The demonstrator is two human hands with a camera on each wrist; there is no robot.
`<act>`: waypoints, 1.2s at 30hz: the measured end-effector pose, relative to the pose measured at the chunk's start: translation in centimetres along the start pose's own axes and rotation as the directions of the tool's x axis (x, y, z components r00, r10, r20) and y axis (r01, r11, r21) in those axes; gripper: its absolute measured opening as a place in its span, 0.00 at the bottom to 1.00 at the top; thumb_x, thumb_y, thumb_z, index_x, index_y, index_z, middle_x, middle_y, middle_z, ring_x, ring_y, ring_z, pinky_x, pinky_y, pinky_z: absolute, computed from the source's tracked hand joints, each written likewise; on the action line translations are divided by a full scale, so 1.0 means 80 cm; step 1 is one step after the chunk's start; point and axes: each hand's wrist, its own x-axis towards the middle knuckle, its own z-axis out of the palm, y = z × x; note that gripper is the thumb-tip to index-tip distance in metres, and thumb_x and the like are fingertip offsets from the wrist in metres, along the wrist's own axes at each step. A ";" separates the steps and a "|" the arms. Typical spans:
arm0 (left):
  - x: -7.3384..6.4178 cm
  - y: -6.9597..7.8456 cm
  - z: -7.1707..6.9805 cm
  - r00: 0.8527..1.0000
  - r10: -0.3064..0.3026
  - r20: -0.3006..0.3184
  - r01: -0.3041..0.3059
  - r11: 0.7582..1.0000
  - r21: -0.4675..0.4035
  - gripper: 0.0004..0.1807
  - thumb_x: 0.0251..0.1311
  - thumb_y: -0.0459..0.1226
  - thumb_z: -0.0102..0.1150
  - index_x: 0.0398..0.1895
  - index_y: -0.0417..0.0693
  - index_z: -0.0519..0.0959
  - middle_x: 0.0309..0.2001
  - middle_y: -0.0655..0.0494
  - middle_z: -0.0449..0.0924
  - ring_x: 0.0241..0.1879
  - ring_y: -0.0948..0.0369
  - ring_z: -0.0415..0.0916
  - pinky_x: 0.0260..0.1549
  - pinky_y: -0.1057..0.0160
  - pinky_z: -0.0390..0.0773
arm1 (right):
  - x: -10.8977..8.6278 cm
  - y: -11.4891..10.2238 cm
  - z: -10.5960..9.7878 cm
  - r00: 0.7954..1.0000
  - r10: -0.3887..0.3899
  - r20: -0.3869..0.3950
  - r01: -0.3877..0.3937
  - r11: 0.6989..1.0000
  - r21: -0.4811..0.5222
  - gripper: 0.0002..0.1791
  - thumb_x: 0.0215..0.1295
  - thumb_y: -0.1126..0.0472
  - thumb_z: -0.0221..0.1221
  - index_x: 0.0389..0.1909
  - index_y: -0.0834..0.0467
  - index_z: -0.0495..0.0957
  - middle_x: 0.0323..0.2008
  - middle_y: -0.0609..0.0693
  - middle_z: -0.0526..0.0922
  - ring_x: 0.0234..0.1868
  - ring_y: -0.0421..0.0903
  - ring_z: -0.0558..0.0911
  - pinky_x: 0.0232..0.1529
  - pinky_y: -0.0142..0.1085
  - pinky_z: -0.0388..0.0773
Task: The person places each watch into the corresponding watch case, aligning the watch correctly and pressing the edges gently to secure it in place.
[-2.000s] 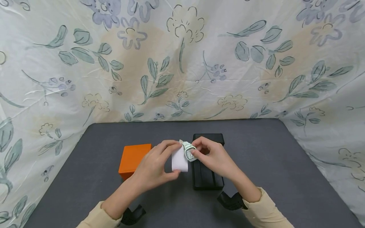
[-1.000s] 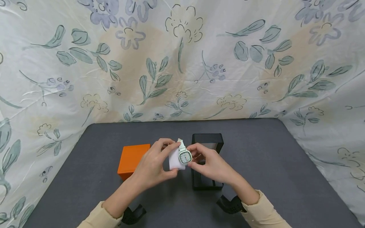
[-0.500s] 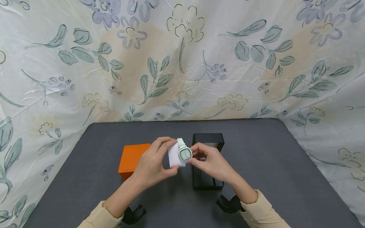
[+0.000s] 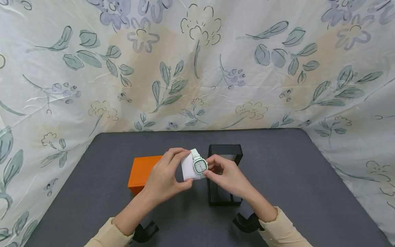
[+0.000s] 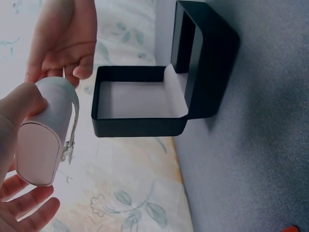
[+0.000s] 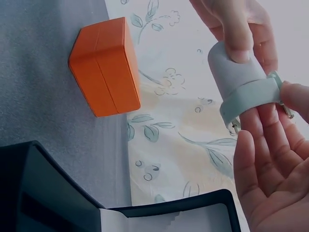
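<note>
My left hand [image 4: 168, 175] grips a white watch cushion [image 4: 187, 168] between thumb and fingers, in the air over the table. A pale mint wristwatch [image 4: 200, 166] with a squarish dial sits at the cushion's right end, dial facing up. My right hand [image 4: 228, 175] pinches the watch case at its right side with thumb and fingers. In the right wrist view the watch strap [image 6: 251, 100] curves over the cushion's end, and a metal buckle [image 6: 234, 125] hangs at its lower side. The left wrist view shows the cushion's flat rounded end [image 5: 37, 154].
A black watch box [image 4: 225, 149] stands with its lid up behind and under my right hand; its pale lining [image 5: 133, 99] shows. Left of my left hand is an orange box [image 4: 143, 168], closed. Both stand on a dark grey table [image 4: 277, 164], with a floral cloth [image 4: 197, 96] hanging behind.
My right hand has shifted from over the watch's dial to its right side. The watch has turned dial up, and the cushion has tilted and moved slightly left and up.
</note>
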 end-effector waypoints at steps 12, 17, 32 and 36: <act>0.000 0.001 0.002 0.999 -0.007 -0.037 0.007 1.000 0.021 0.35 0.33 0.44 0.72 0.51 0.45 0.74 0.49 0.52 0.72 0.40 0.60 0.72 0.30 0.65 0.76 | -0.002 -0.004 0.005 0.997 0.038 -0.060 -0.037 0.999 0.017 0.07 0.57 0.61 0.63 0.36 0.55 0.76 0.31 0.47 0.78 0.29 0.41 0.77 0.30 0.31 0.76; -0.001 0.001 0.003 0.999 -0.009 -0.048 0.010 1.000 0.022 0.36 0.32 0.44 0.72 0.52 0.45 0.74 0.48 0.52 0.71 0.40 0.60 0.72 0.29 0.66 0.76 | -0.002 -0.002 0.007 0.996 0.044 -0.074 -0.043 0.999 0.015 0.06 0.57 0.63 0.62 0.36 0.56 0.76 0.30 0.48 0.78 0.28 0.41 0.77 0.29 0.30 0.75; -0.001 0.004 0.007 0.997 -0.034 -0.072 0.037 0.999 0.034 0.36 0.31 0.43 0.73 0.51 0.46 0.74 0.48 0.51 0.72 0.40 0.59 0.72 0.31 0.65 0.78 | -0.005 -0.020 0.012 0.989 0.108 -0.104 -0.106 0.994 0.031 0.06 0.58 0.65 0.61 0.36 0.58 0.76 0.27 0.48 0.79 0.24 0.39 0.73 0.25 0.28 0.71; -0.001 0.005 0.009 0.995 -0.037 -0.089 0.039 0.999 0.030 0.36 0.31 0.42 0.73 0.51 0.46 0.74 0.47 0.51 0.72 0.40 0.59 0.73 0.30 0.65 0.78 | -0.004 -0.002 0.018 0.988 0.117 -0.106 -0.112 0.992 0.050 0.07 0.58 0.63 0.61 0.37 0.57 0.76 0.27 0.48 0.79 0.23 0.39 0.73 0.24 0.28 0.70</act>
